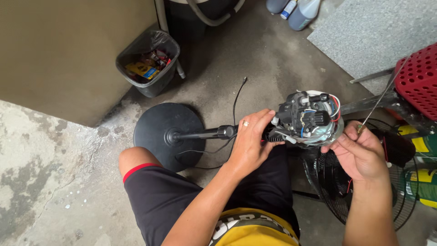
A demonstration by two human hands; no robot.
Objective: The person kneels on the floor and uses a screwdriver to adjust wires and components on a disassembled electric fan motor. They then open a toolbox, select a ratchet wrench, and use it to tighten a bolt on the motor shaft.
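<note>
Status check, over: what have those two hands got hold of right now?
Left hand grips the fan's neck below the bare motor head. Right hand pinches a thin tool at the motor. Loose black fan grille underneath.

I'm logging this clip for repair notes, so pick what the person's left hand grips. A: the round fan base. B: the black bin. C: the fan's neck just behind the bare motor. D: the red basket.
C: the left hand wraps the fan's neck right behind the bare motor, while the right hand touches the motor's other side.
</note>
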